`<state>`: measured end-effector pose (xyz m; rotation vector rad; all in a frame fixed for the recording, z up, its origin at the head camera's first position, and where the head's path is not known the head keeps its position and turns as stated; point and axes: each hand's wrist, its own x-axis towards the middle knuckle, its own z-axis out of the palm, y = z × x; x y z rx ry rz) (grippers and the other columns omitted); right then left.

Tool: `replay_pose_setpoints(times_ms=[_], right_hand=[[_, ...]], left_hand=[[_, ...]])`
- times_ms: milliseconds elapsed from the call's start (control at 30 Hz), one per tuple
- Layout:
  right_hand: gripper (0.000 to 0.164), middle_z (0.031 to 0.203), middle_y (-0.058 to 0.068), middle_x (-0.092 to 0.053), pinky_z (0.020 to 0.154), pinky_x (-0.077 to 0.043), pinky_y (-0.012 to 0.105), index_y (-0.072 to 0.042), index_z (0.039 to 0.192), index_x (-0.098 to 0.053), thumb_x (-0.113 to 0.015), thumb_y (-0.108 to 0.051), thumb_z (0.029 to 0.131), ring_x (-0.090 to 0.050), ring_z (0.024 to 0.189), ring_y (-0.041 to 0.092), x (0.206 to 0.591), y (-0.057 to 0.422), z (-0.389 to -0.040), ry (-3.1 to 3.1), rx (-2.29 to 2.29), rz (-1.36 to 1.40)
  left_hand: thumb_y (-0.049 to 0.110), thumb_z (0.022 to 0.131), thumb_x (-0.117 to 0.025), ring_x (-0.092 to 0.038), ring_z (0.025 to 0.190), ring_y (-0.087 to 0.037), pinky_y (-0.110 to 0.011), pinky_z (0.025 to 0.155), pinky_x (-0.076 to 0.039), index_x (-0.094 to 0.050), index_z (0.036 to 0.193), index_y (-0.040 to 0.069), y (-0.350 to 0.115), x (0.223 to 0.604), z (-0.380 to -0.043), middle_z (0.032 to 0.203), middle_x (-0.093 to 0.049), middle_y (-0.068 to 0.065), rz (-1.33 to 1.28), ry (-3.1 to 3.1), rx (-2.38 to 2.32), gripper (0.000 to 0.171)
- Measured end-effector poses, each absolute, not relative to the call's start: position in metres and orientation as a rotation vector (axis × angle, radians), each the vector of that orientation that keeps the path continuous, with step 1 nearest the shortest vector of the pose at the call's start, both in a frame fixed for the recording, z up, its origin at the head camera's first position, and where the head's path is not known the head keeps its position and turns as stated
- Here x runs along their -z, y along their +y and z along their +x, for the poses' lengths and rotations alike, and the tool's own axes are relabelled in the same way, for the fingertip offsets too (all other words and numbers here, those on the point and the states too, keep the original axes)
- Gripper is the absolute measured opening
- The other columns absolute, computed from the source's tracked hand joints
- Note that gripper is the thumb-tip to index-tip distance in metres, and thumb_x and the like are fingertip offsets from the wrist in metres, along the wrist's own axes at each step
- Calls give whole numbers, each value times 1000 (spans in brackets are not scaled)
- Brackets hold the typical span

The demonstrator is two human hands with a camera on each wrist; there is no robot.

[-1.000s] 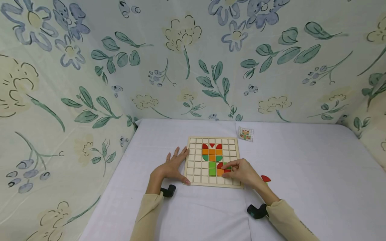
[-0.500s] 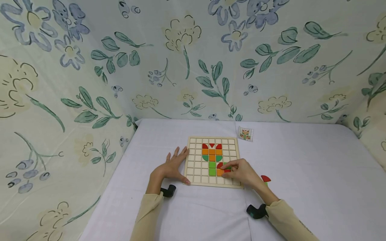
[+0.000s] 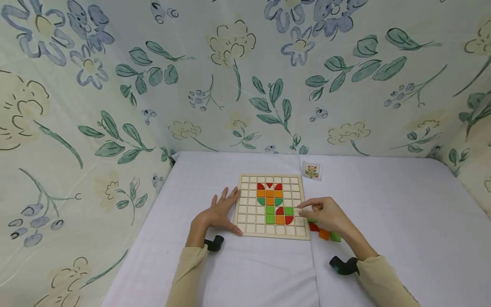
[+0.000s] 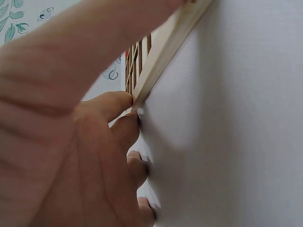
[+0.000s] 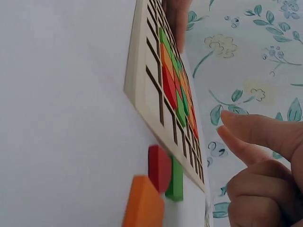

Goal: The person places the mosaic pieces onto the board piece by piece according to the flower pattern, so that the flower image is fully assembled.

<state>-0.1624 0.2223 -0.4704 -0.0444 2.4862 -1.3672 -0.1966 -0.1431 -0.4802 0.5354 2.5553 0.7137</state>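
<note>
A wooden grid board (image 3: 245,218) lies on the white cloth, with coloured tiles forming a flower-like pattern. My left hand (image 3: 218,213) rests at its left side, fingers spread; in the left wrist view the fingertips of this hand (image 4: 90,156) touch the board's edge. Just beyond the right rim hovers my right hand (image 3: 326,215), nearest to a green square tile (image 3: 289,211) and a red quarter-round tile (image 3: 289,220) set in the grid. In the right wrist view, thumb and index finger of that hand (image 5: 265,165) are slightly apart with nothing between them; the other fingers are bent.
Loose tiles lie right of the board, partly under the right hand: a red one (image 3: 314,227), an orange one (image 3: 324,234) and a green one (image 3: 335,237), among others. A small pattern card (image 3: 312,171) lies behind the board's far right corner. Floral cloth (image 3: 238,106) hangs behind.
My right hand has left the red quarter-round tile and moved right, off the pattern, uncovering it, the green square beside it and loose tiles. My left hand has stayed put.
</note>
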Motion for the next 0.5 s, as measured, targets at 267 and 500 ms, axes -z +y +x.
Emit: replay_pose_setpoints(times_ms=[267, 500], right_hand=[[34, 60, -4, -31, 46, -27, 23, -5, 120, -76, -79, -24, 91, -33, 51, 11, 465, 261, -153, 2556, 1270, -24], [37, 59, -4, -32, 49, -29, 24, -4, 122, -75, -80, -21, 90, -37, 52, 12, 473, 272, -151, 2555, 1270, -13]], left_hand=[[40, 65, -99, 14, 163, -33, -62, 130, 9, -14, 168, 14, -143, 479, -196, 177, -1, -3, 537, 2553, -735, 135], [42, 66, -98, 13, 163, -34, -63, 130, 8, -13, 168, 14, -142, 481, -197, 177, 0, -2, 541, 2566, -717, 136]])
